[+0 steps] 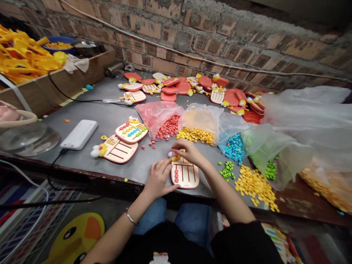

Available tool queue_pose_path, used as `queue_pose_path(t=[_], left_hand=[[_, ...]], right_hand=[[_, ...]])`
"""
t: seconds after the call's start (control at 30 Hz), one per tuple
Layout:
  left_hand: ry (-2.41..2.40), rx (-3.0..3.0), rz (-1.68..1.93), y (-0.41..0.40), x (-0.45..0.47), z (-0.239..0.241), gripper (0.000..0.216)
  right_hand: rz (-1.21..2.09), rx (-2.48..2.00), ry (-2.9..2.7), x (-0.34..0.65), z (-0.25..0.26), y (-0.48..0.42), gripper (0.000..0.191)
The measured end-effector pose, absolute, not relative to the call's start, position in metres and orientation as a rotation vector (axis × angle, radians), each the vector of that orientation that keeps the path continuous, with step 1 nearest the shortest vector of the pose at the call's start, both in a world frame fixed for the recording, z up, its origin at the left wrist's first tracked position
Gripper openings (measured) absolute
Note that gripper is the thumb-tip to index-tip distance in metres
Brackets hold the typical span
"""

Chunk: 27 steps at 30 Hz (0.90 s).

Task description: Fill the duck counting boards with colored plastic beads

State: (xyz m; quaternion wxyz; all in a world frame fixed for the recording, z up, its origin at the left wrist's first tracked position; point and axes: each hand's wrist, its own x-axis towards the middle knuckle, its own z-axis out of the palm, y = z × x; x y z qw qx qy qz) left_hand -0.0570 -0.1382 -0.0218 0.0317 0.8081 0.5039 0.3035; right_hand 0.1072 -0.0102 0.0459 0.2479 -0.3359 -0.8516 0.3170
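Observation:
A cream toy slide board (189, 178) with a red rim and a duck-like head lies in front of me at the table's near edge. Several red beads (176, 175) fill its leftmost slot; the other slots look bare. Along the board's left side, my left hand (158, 179) grips it, thumb low and fingers near the head. My right hand (188, 151) is over the board's top, fingers pinched together by the duck head; whatever they hold is hidden. Beyond the hands, bags spill red beads (169, 126) and yellow beads (195, 135).
Blue beads (234, 147), green beads (227, 171) and loose yellow pieces (256, 184) lie to the right. To the left are a finished-looking bead board (131, 130), a bare-slotted board (121, 149) and a white power bank (79, 134). Red-backed boards (183, 86) are heaped by the brick wall.

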Motion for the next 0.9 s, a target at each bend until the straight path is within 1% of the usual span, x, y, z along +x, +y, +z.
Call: queue_pose_path(t=[0.07,0.13,0.23,0.33,0.47,0.63,0.8,0.9], left_hand=[[1.528,2.479,0.815,-0.137,-0.056,-0.018,0.07],[1.479,2.495,0.711,-0.135,-0.054,-0.016,0.072],[1.421,2.518,0.611,-0.133,-0.053,-0.015,0.07],[1.395,2.541,0.552,-0.132,-0.053,-0.017,0.064],[1.401,2.56,0.532,-0.131,-0.054,-0.019,0.061],[1.398,2.589,0.513,-0.13,-0.053,-0.018,0.064],[1.364,2.57,0.515,-0.13,-0.053,-0.019,0.067],[1.382,2.532,0.572,-0.131,-0.054,-0.021,0.078]], right_hand=[[0.882,-0.97,-2.058,0.143,0.041,-0.02,0.009],[0.806,-1.054,-1.977,0.171,0.032,-0.031,0.009],[0.687,-1.15,-2.049,0.189,0.01,-0.045,0.009],[0.573,-1.166,-2.123,0.187,-0.008,-0.052,0.012],[0.47,-1.119,-2.214,0.187,-0.011,-0.057,0.014],[0.581,-0.987,-2.32,0.196,-0.001,-0.069,0.014],[0.658,-0.906,-2.304,0.158,-0.004,-0.067,0.018],[0.779,-0.819,-2.372,0.135,0.002,-0.064,0.017]])
